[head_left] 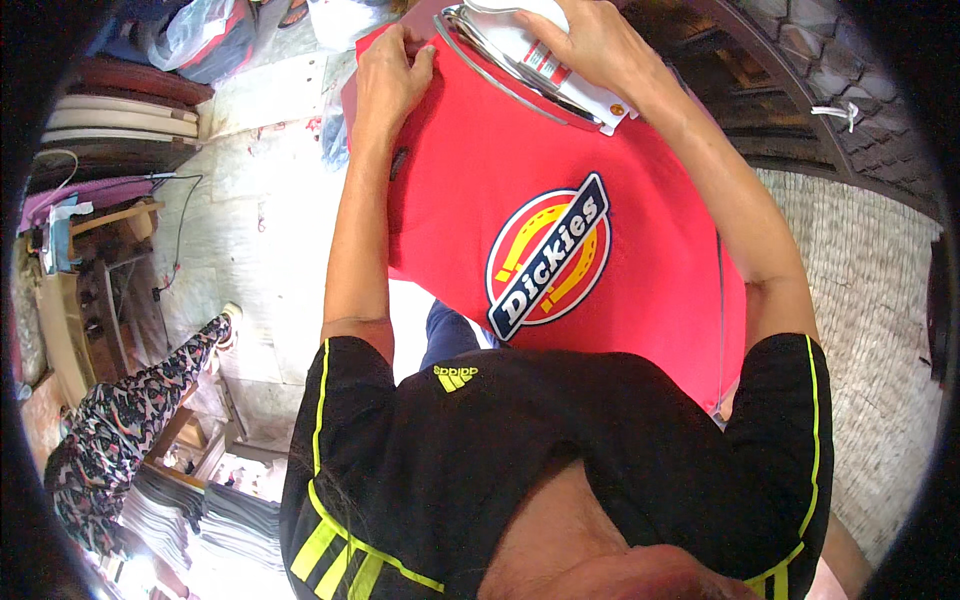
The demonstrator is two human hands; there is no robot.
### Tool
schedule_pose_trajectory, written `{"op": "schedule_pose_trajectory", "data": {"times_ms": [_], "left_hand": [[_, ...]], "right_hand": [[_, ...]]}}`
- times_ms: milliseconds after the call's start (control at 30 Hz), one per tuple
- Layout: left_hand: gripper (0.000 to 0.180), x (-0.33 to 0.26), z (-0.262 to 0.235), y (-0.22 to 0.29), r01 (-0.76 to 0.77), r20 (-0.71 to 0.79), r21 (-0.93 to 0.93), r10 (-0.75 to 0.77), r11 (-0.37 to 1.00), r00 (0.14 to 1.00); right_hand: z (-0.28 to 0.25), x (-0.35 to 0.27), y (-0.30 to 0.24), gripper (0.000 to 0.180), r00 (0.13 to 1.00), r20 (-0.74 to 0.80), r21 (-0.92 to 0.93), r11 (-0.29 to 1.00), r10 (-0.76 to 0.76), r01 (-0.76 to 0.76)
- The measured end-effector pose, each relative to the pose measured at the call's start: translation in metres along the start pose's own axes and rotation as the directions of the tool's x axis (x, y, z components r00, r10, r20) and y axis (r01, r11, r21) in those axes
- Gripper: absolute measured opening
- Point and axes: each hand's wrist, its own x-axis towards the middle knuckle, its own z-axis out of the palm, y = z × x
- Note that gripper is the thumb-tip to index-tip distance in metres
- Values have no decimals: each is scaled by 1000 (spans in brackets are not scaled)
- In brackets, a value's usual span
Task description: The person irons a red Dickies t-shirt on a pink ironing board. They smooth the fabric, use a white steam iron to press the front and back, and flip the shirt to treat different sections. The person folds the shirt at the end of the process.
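A red cloth [440, 190] is spread in front of me. It bears a round red-and-yellow emblem [548, 258] crossed by a slanted dark band. At the cloth's far left corner my left hand [392, 78] is closed, with thumb and fingertips at the fabric's edge. Gripped by its handle, a white clothes iron [548, 62] with a shiny metal rim is on the far part of the cloth. My right hand [600, 48] wraps round that handle; the top of the picture cuts off part of the iron and hand.
On the left are a stack of padded boards [125, 120], a wooden frame [120, 215] and a thin dark cable [180, 240]. Plastic bags [200, 40] lie at the far left. Another person's patterned trouser leg [140, 400] extends near folded cloth [240, 530]. A dark metal grille [780, 60] stands far right.
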Motion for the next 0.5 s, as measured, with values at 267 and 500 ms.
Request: {"op": "schedule_pose_trajectory", "data": {"times_ms": [267,500], "left_hand": [[18,-6,1,0,26,-98,-115,-37,993,995],[15,-11,-3,3,43,-133,-133,-60,990,989]], "right_hand": [[14,25,-19,44,994,63,6,996,88,-89],[0,14,-34,43,943,242,113,959,229,-261]]}}
